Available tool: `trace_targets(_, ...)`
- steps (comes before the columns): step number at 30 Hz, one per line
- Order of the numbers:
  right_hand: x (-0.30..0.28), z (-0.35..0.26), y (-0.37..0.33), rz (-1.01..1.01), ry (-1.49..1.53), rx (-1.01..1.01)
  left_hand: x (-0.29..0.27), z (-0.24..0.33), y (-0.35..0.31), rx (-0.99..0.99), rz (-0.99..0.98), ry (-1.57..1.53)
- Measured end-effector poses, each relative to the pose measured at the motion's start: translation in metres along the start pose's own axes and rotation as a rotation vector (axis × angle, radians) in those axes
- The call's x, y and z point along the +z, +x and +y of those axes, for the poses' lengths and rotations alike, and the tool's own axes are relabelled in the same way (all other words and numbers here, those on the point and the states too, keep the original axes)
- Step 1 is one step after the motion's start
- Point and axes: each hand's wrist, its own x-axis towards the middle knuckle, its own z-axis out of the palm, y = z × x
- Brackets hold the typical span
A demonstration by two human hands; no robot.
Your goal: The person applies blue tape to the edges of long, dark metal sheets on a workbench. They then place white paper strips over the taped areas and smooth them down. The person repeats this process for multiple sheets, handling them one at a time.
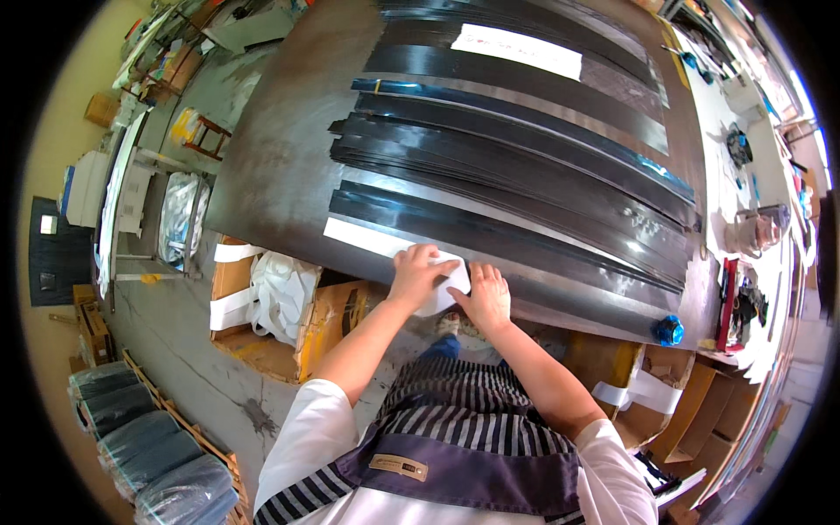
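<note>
A long white strip [367,238] lies along the near edge of the dark table, and its right part bends down over the edge between my hands. My left hand [418,278] is closed on this strip, fingers curled over its top. Close beside it, my right hand [487,297] has its thumb against the bent part of the strip and its fingers at the table edge. What lies under the fingertips is hidden. Just beyond the hands, glossy black strips [437,229] lie lengthwise across the table.
More stacked black strips [507,166] cover the tabletop, a white paper [516,51] among them. A blue roll [668,331] sits at the right front corner. Below stand a carton [319,337] of white strips [282,293] and another carton [674,372]. Wrapped dark bundles [153,442] line the left floor.
</note>
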Motion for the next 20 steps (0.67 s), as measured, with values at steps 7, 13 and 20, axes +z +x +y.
trace_targets(7,0.026,-0.079,-0.010,-0.156,0.117,-0.369,-0.039,-0.066,-0.017,-0.028,0.139,0.029)
trace_targets(13,0.029,-0.164,-0.042,-0.504,0.430,-0.937,-0.078,-0.184,-0.048,-0.246,0.337,-0.044)
trace_targets(20,0.015,-0.141,-0.016,-0.702,0.194,-0.851,-0.074,-0.184,-0.044,-0.258,0.454,-0.034)
